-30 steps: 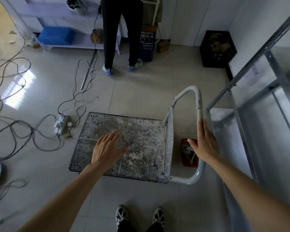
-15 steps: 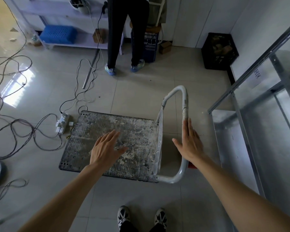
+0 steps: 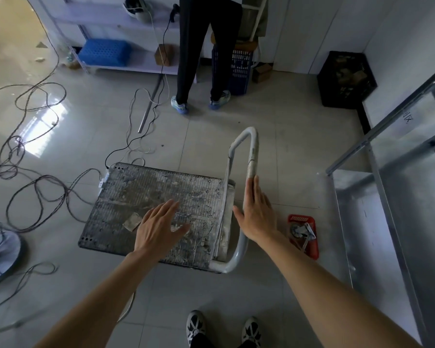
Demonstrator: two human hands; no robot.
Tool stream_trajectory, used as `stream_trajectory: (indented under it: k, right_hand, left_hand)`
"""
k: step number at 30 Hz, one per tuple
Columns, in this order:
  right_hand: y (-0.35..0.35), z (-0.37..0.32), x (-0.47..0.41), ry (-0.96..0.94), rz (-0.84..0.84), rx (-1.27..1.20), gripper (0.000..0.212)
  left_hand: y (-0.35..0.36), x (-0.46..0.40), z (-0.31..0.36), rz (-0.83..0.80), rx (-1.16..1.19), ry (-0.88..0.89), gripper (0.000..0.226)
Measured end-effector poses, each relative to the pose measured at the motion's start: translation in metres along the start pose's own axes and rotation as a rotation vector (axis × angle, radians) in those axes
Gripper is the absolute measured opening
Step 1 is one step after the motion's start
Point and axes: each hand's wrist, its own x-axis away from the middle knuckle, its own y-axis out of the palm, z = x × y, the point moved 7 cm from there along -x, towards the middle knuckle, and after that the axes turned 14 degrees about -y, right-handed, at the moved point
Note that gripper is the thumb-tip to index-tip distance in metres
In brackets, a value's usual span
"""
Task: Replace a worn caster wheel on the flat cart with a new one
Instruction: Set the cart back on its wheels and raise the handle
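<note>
The flat cart (image 3: 136, 194) stands on the tiled floor, its deck grey and dirty, its white tube handle (image 3: 251, 156) upright at the right end. My left hand (image 3: 158, 227) hovers open over the deck, fingers spread. My right hand (image 3: 255, 212) lies flat against the handle's top bar, fingers straight. A red tray (image 3: 312, 244) on the floor right of the cart holds a caster wheel (image 3: 299, 232). The cart's own wheels are hidden beneath the deck.
Cables (image 3: 35, 177) loop over the floor left of the cart, with a power strip (image 3: 103, 180) at its far corner. A person (image 3: 201, 54) stands at the back shelves. A metal rack (image 3: 387, 197) lies right, a black crate (image 3: 344, 79) far right, a fan base (image 3: 0, 249) left.
The cart has slid left and its handle swung nearer upright, uncovering the red tray with the caster. My right hand stayed flat on the handle; my left hand stayed over the deck.
</note>
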Motion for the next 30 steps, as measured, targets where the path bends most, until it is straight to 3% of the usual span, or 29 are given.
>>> stream_trajectory:
  k: [9,15,30]
  right_hand:
    - [0.022,-0.074,-0.045,-0.039,-0.007,-0.025,0.097]
    - [0.034,-0.112,-0.068,-0.044,-0.043,-0.031,0.098]
    - [0.041,-0.137,-0.084,-0.049,-0.042,-0.009,0.095]
  left_hand:
    - [-0.011,-0.005,-0.048,-0.009,-0.004,-0.051,0.08]
    - [-0.017,-0.005,-0.078,-0.004,-0.009,-0.094,0.103]
    - [-0.022,-0.009,-0.102,0.02,-0.023,-0.123,0.091]
